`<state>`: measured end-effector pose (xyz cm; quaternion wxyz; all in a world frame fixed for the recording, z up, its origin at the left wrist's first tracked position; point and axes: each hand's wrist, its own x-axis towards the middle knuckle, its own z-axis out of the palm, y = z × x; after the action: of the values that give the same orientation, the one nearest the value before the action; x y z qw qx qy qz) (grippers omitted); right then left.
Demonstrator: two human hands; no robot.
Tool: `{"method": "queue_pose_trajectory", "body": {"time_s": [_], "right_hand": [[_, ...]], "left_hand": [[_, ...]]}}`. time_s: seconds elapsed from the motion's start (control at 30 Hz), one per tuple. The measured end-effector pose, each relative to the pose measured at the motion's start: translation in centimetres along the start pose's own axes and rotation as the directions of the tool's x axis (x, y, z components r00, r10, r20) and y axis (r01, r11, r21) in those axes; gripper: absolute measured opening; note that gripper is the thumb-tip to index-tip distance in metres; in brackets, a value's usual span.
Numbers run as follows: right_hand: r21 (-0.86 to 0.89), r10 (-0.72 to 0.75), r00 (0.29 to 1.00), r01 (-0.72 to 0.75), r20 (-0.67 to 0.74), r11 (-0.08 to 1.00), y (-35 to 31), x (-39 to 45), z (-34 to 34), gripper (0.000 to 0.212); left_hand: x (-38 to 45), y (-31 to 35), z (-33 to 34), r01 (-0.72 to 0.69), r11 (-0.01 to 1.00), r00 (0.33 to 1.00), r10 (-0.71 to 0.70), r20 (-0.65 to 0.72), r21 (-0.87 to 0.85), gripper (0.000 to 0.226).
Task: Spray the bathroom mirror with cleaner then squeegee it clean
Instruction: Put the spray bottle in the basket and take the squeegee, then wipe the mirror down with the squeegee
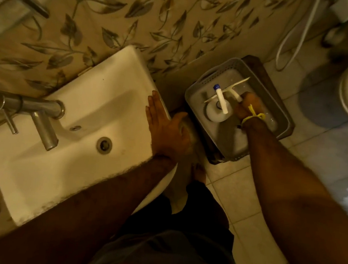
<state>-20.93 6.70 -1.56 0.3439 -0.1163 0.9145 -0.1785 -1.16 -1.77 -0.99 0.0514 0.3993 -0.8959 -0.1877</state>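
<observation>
While the left hand (165,126) rests flat, fingers straight, on the sink (63,152) rim, the right hand (249,109) curls round the squeegee (230,90) handle in the basket (281,123); the spray bottle (220,103) stands just beside its fingers.

no readable text, labels or numbers
</observation>
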Motion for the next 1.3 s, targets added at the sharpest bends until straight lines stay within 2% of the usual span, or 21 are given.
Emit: {"method": "queue_pose_trajectory", "body": {"time_s": [0.13,0.27,0.4,0.5,0.63,0.7,0.87,1.0,1.1,1.2,1.3], "right_hand": [[0.088,0.034,0.990,-0.022,-0.136,0.996,0.8,0.1,-0.6,0.033],[0.194,0.059,0.949,0.002,-0.308,0.981,0.3,-2.6,-1.8,0.029],[0.323,0.108,0.877,0.056,-0.468,0.945,-0.8,-7.6,-2.9,0.028],[0.292,0.110,0.811,0.077,-0.574,0.953,-1.5,-11.3,-3.2,0.020],[0.294,0.104,0.724,0.141,-0.682,0.945,-3.7,-15.8,-3.7,0.020],[0.296,0.061,0.702,0.219,-0.710,0.930,-5.6,-18.1,-3.7,0.018],[0.288,-0.086,0.612,0.485,-0.786,0.826,-12.1,-24.2,-2.9,0.020],[0.262,-0.099,0.438,0.687,-0.893,0.678,-17.6,-29.2,-1.8,0.019],[0.197,-0.141,0.301,0.847,-0.943,0.493,-21.7,-33.2,-1.2,0.020],[0.073,-0.233,0.152,0.946,-0.961,0.317,-26.1,-36.8,-1.1,0.020],[0.013,-0.332,0.068,0.986,-0.941,0.167,-31.0,-40.0,-1.1,0.023]], "left_hand": [[-0.1,-0.2,-0.1,0.000,1.000,1.000,0.000,0.028,0.021,0.033],[-0.1,-0.4,-0.1,-0.012,0.999,0.999,0.010,0.045,0.048,0.035],[-0.3,-0.1,-0.9,-0.018,0.997,0.998,0.013,0.068,0.074,0.044],[-0.2,-0.3,-2.4,-0.016,0.993,0.990,0.000,0.144,0.113,0.064],[-0.1,-1.7,-6.4,-0.042,0.999,0.972,0.047,0.231,-0.028,0.078],[-0.7,-2.6,-8.6,-0.096,0.995,0.977,0.100,0.190,-0.026,0.077],[-3.4,-4.5,-15.1,-0.293,0.955,0.956,0.291,-0.048,-0.045,0.066],[-5.1,-6.4,-21.5,-0.448,0.889,0.841,0.386,-0.379,-0.090,0.059],[-5.8,-8.2,-26.9,-0.520,0.851,0.698,0.376,-0.609,-0.071,0.053],[-6.2,-10.2,-33.0,-0.529,0.848,0.533,0.375,-0.758,0.047,0.051],[-5.8,-12.6,-39.7,-0.449,0.880,0.384,0.347,-0.856,0.155,0.052]]}}
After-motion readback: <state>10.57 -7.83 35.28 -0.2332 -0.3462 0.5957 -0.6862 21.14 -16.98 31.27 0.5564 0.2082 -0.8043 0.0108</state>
